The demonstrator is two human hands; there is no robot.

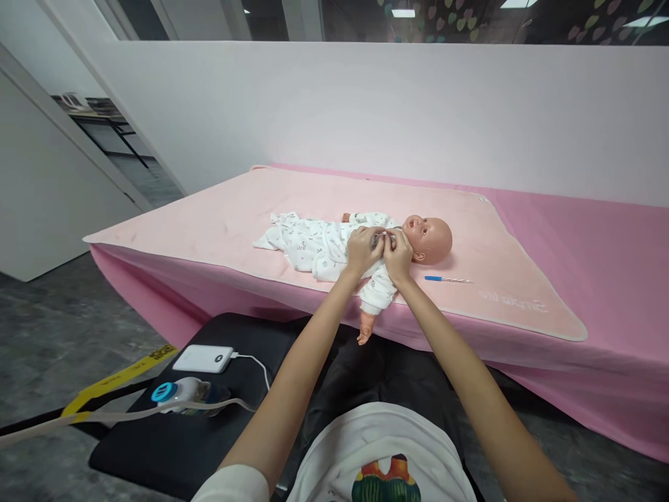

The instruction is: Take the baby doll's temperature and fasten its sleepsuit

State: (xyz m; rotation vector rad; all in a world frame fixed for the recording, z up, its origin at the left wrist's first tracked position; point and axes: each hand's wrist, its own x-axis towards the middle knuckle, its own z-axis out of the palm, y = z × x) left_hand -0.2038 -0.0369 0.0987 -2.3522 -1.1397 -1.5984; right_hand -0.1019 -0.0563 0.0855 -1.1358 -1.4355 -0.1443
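A baby doll point(433, 240) lies on its back across a pink mat, its bald head to the right. It wears a white printed outfit point(313, 244), and one arm point(366, 326) hangs over the table's near edge. My left hand point(364, 249) is closed, fingertips pinched at the outfit's front near the neck. Right beside it, my right hand point(398, 256) is pinched too, its fingertips almost meeting the left ones just below the doll's chin. The fingers largely hide the bit of cloth between them. A thin stick with a blue handle point(433, 278) lies on the mat near the head.
The pale pink mat point(209, 216) covers much of a table with a pink cloth point(601, 251), against a white wall point(391, 111). On a black seat point(172, 439) at my left are a white power bank point(203, 358) with a cable and a blue-capped bottle point(182, 394).
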